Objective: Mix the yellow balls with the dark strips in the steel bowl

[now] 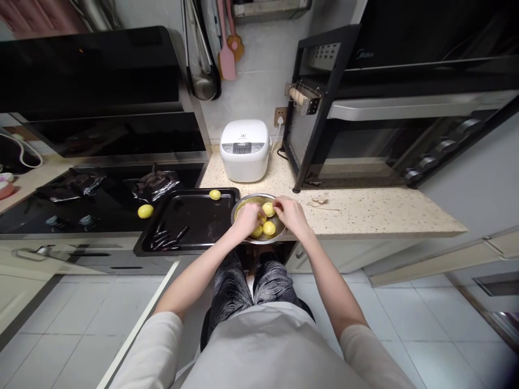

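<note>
A round metal bowl point(259, 241) stands at the counter's front edge and holds several yellow lemons point(268, 228). My left hand point(246, 219) reaches into its left side, fingers curled over a lemon point(261, 219) that they partly hide. From the right comes my right hand point(292, 213) over the rim, its thumb and fingertips pinched together against the edge of another lemon point(268, 209). Whether something small is between those fingertips is too fine to make out.
Left of the bowl lies a black baking tray point(190, 227) with a lemon point(214, 194) on its back rim. Another lemon point(145, 211) rests on the black stove point(113, 210). Behind stand a white rice cooker point(245, 156) and, to the right, an oven point(365, 146) in a rack.
</note>
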`<state>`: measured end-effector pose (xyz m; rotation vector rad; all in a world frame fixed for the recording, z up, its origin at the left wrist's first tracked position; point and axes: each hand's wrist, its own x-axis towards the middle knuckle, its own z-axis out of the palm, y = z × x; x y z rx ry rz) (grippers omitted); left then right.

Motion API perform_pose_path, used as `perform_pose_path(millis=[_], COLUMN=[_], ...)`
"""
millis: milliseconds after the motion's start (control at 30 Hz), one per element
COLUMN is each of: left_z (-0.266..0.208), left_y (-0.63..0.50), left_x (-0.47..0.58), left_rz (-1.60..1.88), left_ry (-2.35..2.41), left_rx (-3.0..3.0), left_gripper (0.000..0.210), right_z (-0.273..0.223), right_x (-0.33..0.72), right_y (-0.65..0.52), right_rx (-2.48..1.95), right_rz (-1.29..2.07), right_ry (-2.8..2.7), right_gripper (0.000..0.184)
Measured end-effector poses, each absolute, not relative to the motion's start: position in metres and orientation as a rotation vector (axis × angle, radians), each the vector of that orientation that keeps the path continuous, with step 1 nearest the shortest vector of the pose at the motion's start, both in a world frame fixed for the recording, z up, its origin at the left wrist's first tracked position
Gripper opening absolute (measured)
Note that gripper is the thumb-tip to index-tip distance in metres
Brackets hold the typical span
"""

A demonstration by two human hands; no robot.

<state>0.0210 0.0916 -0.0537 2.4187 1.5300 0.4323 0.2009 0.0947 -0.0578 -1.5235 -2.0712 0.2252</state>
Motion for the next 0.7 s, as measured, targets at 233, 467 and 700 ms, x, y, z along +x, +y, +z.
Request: perform_pose_path(millis=[233,467,700], left_z=[-0.064,-0.063,-0.071], left_y=[0.095,0.097,0.141], left_x=[0.021,-0.038,-0.113], left_rz=[0.535,0.936,0.684], left_ry=[1.482,1.411,1.903], left_rx=[2.439,2.358,2.334], left_gripper=[0.016,0.024,0.038], right_z=[-0.055,-0.052,-0.047], right_x=[0.198,0.188,0.191], right_y=[0.063,0.060,0.067], right_rx=[-1.549,-1.723,-1.633], right_rz=[0.315,0.272,0.480], right_ry=[-2.232,-2.401,-2.521], right_gripper=[0.005,0.030,0.023])
